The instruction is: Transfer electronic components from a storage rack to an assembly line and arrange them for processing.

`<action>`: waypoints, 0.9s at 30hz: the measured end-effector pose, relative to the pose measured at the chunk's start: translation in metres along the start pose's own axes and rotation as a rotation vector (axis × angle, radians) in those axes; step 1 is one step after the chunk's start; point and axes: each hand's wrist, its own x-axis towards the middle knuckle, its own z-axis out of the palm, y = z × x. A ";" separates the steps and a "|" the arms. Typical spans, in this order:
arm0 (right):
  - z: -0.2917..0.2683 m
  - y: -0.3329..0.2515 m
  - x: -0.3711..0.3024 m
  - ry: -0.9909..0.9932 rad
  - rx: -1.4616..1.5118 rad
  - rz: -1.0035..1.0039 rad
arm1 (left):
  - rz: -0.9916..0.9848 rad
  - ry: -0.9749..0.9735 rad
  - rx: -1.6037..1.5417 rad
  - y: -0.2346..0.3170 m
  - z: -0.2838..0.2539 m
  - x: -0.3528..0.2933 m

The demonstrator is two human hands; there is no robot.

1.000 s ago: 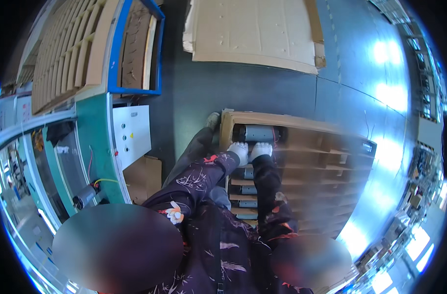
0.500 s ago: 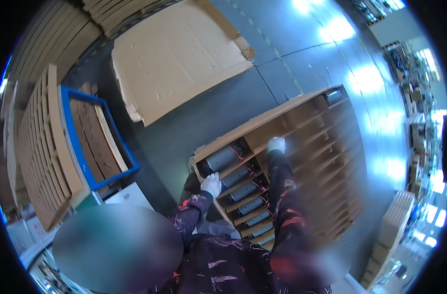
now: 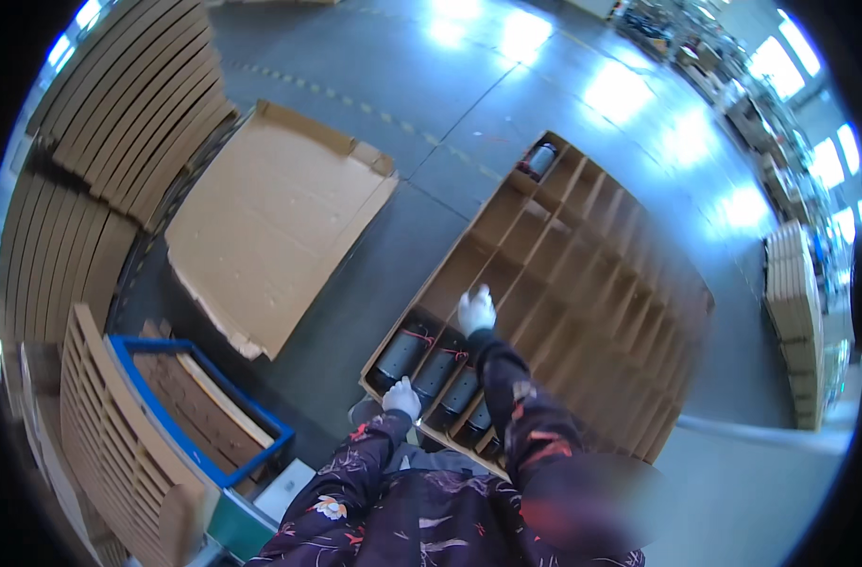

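Observation:
A large shallow cardboard box (image 3: pixel 433 276) with a grid of dividers stands in front of me. My left hand (image 3: pixel 401 399), in a white glove, is closed over its near left edge, beside a dark cylindrical motor (image 3: pixel 402 355) with red wires. Further in, my white-gloved right hand (image 3: pixel 477 310) is closed at a cardboard divider (image 3: pixel 450 326), fingertips partly hidden. Several similar motors, among them one motor (image 3: pixel 437 372) beside the first, fill the nearest row of compartments. My right forearm covers part of that row. A single motor (image 3: pixel 542 161) sits in the far corner compartment.
A flat cardboard sheet (image 3: pixel 280 217) lies on the floor at left. Behind it rise stacks of folded cardboard (image 3: pixel 133 104). A blue-framed bin (image 3: pixel 190 406) and a slatted cardboard divider (image 3: pixel 119 444) stand at near left. Another cardboard stack (image 3: pixel 794 321) is at right.
The view has turned, so box, sheet and bin all appear rotated and shifted. Both hands stay at about the same places on the box.

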 end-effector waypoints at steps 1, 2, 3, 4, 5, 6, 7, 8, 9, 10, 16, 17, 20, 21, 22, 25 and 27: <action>-0.008 0.016 -0.028 0.073 0.076 -0.042 | 0.114 0.031 0.010 0.008 -0.010 -0.009; -0.018 0.019 -0.067 0.031 0.163 -0.075 | 0.283 0.203 0.029 0.003 -0.011 -0.019; -0.024 0.032 -0.107 0.036 0.169 -0.075 | 0.475 0.371 0.043 0.003 -0.015 -0.022; -0.037 0.042 -0.145 -0.154 0.219 -0.023 | 0.585 0.314 0.092 0.000 -0.018 -0.022; -0.042 0.049 -0.190 -0.197 0.161 0.018 | 0.699 0.255 0.144 -0.002 -0.022 -0.017; -0.049 0.061 -0.226 -0.244 0.210 0.063 | 0.752 0.154 0.209 0.000 -0.027 -0.013; -0.052 0.071 -0.269 -0.287 0.268 0.119 | 0.780 0.132 0.334 -0.003 -0.028 -0.007; -0.049 0.079 -0.307 -0.306 0.245 0.231 | 0.796 0.118 0.345 -0.012 -0.027 0.001; -0.043 0.090 -0.339 -0.317 0.229 0.350 | 0.825 0.102 0.356 -0.019 -0.024 0.014; -0.035 0.104 -0.370 -0.255 0.208 0.352 | 0.874 0.109 0.364 -0.020 -0.022 0.019; -0.064 0.112 -0.471 0.368 0.335 0.583 | 1.083 0.012 0.450 -0.017 -0.020 0.025; -0.073 0.116 -0.488 0.457 0.382 0.607 | 1.108 0.030 0.476 -0.019 -0.017 0.021; -0.078 0.125 -0.513 0.631 0.530 0.899 | 1.077 0.063 0.521 0.011 -0.003 0.022; -0.092 0.123 -0.539 0.667 0.637 0.977 | 1.121 0.058 0.569 0.015 0.002 -0.001; -0.078 0.134 -0.559 0.779 0.711 1.027 | 1.178 -0.008 0.591 0.024 0.013 -0.022; -0.065 0.161 -0.613 0.939 1.033 1.149 | 1.283 -0.173 0.688 0.056 0.046 -0.090; -0.107 0.193 -0.699 0.978 1.225 1.203 | 1.326 -0.448 0.761 0.084 0.081 -0.202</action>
